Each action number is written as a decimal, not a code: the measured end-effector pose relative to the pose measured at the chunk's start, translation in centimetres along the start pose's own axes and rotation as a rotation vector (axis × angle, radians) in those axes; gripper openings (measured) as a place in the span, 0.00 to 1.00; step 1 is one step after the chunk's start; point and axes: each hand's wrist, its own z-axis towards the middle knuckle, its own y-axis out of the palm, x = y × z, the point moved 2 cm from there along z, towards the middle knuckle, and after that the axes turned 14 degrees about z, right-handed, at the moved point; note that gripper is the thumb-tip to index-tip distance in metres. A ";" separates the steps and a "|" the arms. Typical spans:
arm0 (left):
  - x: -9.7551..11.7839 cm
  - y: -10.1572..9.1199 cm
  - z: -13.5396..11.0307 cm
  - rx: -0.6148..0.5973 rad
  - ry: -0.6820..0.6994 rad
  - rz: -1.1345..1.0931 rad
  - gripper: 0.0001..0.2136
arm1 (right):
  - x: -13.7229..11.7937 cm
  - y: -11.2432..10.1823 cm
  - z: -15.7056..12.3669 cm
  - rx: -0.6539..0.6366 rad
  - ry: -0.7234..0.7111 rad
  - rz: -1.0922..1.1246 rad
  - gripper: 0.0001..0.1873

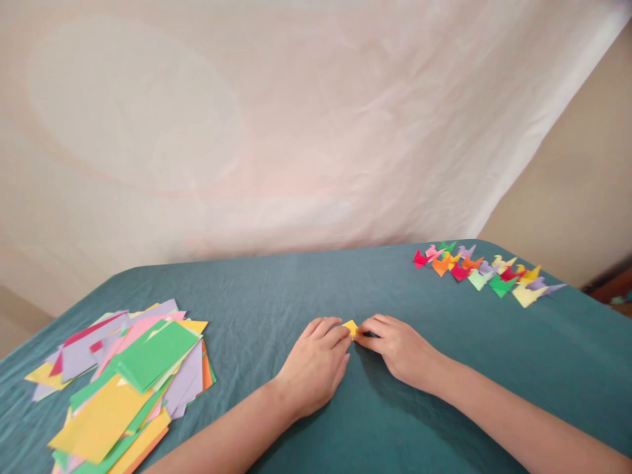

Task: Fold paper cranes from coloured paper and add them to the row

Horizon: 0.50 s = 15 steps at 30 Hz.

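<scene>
Left hand (316,365) and right hand (402,349) are held close together near the middle of the blue-green cloth (237,289), with a small folded yellow paper (351,326) between their fingertips. At the far left, the cloth is covered by a loose heap of paper sheets (158,355), in which green, yellow, lilac, pink, red and orange are shown, laid over one another at many angles. Next, the left hand is seen with its back turned up and its fingers lying close to each other, their tips set at the left side of the folded paper; whether it is pinched there or only pressed cannot be told. One corner of the paper is pointed away from the person. By the right hand, its right side is pinched between thumb and forefinger, with the other fingers bent. Farther right, toward the back edge, small paper birds (478,280) are set in slanting rows, in mixed colours, well apart from the hands. Behind the cloth, a pale sheet (316,118) is hung.
</scene>
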 end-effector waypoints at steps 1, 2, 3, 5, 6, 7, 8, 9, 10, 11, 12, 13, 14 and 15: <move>0.2 0.1 0.0 -0.010 0.008 0.021 0.13 | -0.1 0.0 0.0 0.004 0.001 0.000 0.14; 0.4 0.2 0.0 -0.015 0.011 0.042 0.14 | -0.1 0.0 0.0 0.008 0.000 0.000 0.14; 0.5 0.3 0.0 -0.018 0.012 0.063 0.14 | -0.2 -0.1 0.0 0.012 -0.003 -0.001 0.14; 0.7 0.5 0.0 -0.018 0.012 0.102 0.15 | -0.2 -0.1 0.1 0.015 -0.007 -0.009 0.13; 0.7 0.5 0.0 -0.019 0.013 0.119 0.15 | -0.3 -0.1 0.1 0.011 -0.010 -0.018 0.13; 0.8 0.6 0.0 -0.022 0.013 0.135 0.16 | -0.3 -0.2 0.1 0.004 -0.013 -0.029 0.13; 0.9 0.7 0.0 -0.027 0.014 0.149 0.16 | -0.3 -0.2 0.1 -0.006 -0.017 -0.044 0.12; 0.9 0.7 0.0 -0.031 0.013 0.161 0.16 | -0.3 -0.2 0.1 -0.019 -0.020 -0.062 0.12; 1.0 0.8 0.0 -0.035 0.011 0.170 0.16 | -0.3 -0.3 0.1 -0.031 -0.021 -0.083 0.12; 1.1 0.8 0.1 -0.038 0.008 0.179 0.16 | -0.3 -0.3 0.1 -0.038 -0.024 -0.103 0.12; 1.2 0.9 0.1 -0.041 0.006 0.186 0.16 | -0.3 -0.3 0.1 -0.040 -0.027 -0.120 0.12; 1.2 0.9 0.1 -0.043 0.005 0.191 0.16 | -0.3 -0.3 0.1 -0.040 -0.032 -0.132 0.12; 1.3 0.9 0.1 -0.044 0.004 0.196 0.16 | -0.3 -0.3 0.1 -0.039 -0.038 -0.141 0.12; 1.3 1.0 0.1 -0.044 0.003 0.200 0.17 | -0.4 -0.2 0.1 -0.040 -0.043 -0.146 0.12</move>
